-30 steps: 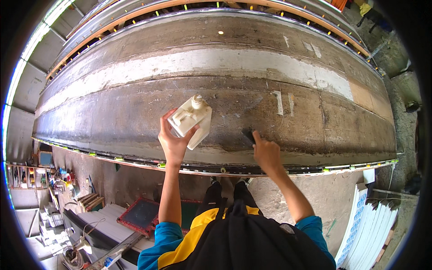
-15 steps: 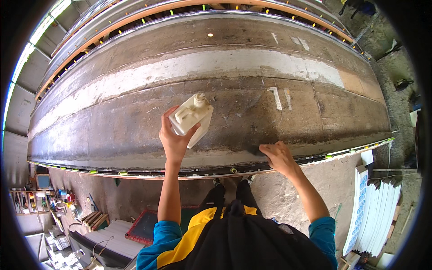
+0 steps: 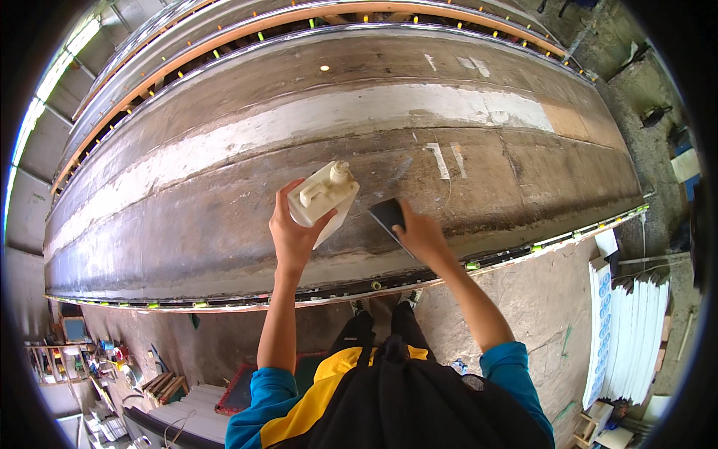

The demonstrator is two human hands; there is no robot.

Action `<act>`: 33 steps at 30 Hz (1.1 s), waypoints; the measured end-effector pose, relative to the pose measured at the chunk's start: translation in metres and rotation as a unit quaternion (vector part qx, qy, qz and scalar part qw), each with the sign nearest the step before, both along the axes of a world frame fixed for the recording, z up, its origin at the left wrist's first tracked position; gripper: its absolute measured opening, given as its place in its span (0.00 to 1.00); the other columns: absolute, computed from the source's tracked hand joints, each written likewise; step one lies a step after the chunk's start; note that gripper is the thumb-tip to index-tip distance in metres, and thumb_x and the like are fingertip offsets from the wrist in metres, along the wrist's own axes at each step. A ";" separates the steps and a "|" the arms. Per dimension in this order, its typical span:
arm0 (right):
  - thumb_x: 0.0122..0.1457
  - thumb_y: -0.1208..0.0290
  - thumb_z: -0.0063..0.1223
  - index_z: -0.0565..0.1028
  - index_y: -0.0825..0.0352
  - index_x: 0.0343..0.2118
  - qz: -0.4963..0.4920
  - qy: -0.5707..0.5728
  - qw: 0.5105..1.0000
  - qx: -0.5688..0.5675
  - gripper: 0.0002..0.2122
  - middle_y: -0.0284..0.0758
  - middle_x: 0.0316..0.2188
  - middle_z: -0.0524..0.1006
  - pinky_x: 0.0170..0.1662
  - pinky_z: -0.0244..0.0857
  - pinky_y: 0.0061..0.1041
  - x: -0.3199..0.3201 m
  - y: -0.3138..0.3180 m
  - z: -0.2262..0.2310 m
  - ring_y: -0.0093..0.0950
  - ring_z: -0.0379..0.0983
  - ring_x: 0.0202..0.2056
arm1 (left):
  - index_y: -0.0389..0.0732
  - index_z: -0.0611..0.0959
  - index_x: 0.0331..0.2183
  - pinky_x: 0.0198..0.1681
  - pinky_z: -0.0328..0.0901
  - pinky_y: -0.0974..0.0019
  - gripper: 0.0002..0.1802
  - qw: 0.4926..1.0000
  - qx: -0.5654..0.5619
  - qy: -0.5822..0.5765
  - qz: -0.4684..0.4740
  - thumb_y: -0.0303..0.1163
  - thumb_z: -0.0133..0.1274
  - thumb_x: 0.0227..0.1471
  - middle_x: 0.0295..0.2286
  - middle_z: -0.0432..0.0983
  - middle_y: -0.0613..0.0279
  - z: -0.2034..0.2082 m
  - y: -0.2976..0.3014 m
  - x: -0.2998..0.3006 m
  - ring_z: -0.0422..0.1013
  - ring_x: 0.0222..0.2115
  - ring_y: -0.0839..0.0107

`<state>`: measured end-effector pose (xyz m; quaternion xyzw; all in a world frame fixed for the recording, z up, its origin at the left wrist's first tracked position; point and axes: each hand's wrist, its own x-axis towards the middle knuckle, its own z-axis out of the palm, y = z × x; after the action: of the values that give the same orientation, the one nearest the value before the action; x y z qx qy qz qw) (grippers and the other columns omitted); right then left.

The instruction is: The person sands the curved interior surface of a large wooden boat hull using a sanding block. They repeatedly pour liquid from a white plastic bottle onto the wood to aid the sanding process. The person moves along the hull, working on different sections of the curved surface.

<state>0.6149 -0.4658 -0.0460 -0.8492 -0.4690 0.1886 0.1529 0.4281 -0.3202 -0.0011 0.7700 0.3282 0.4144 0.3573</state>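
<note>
My left hand (image 3: 293, 228) grips a cream plastic jug (image 3: 333, 198) by its sides, over the near half of a long brown-grey table (image 3: 247, 217). The jug leans away from me, its neck and moulded handle facing up. To its right, my right hand (image 3: 420, 236) is closed on a dark flat scraper (image 3: 389, 217). The scraper is tilted, with its broad end toward the jug. Whether it touches the table top I cannot tell. A pale, worn band (image 3: 336, 107) runs along the table's length beyond both hands.
The table's near edge carries a dark rail with green clips (image 3: 376, 285). Behind the table runs an orange beam (image 3: 277, 16). White corrugated sheets (image 3: 636, 337) stand at the right, and a red-edged dark panel (image 3: 232, 393) lies on the floor at lower left.
My right hand has moved left and away from me with the scraper, from the near edge toward the jug. The jug stays in my left hand; the whole view has shifted slightly.
</note>
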 end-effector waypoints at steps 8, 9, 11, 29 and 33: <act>0.47 0.62 0.55 0.60 0.69 0.50 -0.200 0.049 0.976 0.077 0.28 0.53 0.36 0.73 0.42 0.64 0.40 0.130 -0.081 -0.045 0.46 0.71 0.40 | 0.41 0.70 0.41 0.36 0.69 0.62 0.33 0.991 0.053 0.111 -0.054 0.32 0.67 0.29 0.34 0.75 0.53 0.018 -0.002 0.044 0.73 0.34 0.58; 0.46 0.61 0.56 0.60 0.70 0.50 -0.178 0.067 0.977 0.099 0.30 0.53 0.36 0.73 0.42 0.64 0.39 0.138 -0.086 -0.046 0.46 0.71 0.40 | 0.41 0.70 0.40 0.35 0.69 0.62 0.32 0.986 0.080 0.137 -0.058 0.32 0.67 0.30 0.34 0.75 0.53 0.023 -0.001 0.052 0.73 0.33 0.58; 0.45 0.60 0.57 0.61 0.71 0.49 -0.188 0.152 0.962 0.124 0.30 0.51 0.37 0.73 0.43 0.64 0.36 0.138 -0.080 -0.028 0.45 0.71 0.40 | 0.39 0.70 0.40 0.34 0.70 0.62 0.31 0.971 0.128 0.193 -0.058 0.32 0.66 0.31 0.33 0.75 0.52 0.026 0.001 0.072 0.74 0.32 0.58; 0.47 0.59 0.58 0.64 0.71 0.46 -0.239 0.218 0.898 0.298 0.27 0.43 0.38 0.73 0.41 0.64 0.28 0.250 -0.123 -0.040 0.35 0.72 0.38 | 0.31 0.68 0.43 0.39 0.65 0.64 0.29 0.621 0.437 0.621 -0.196 0.28 0.58 0.37 0.34 0.68 0.54 -0.039 -0.061 0.222 0.67 0.38 0.61; 0.47 0.60 0.58 0.64 0.71 0.47 -0.244 0.250 0.887 0.301 0.27 0.43 0.38 0.73 0.41 0.64 0.28 0.271 -0.139 -0.037 0.34 0.72 0.39 | 0.32 0.68 0.45 0.42 0.63 0.60 0.29 0.585 0.455 0.636 -0.218 0.30 0.58 0.39 0.36 0.68 0.53 -0.060 -0.069 0.254 0.67 0.40 0.59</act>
<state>0.8861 -0.6045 -0.0826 -0.7746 -0.2274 0.2014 0.5548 0.6826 -0.3890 -0.0607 0.9475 0.0626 -0.1758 -0.2596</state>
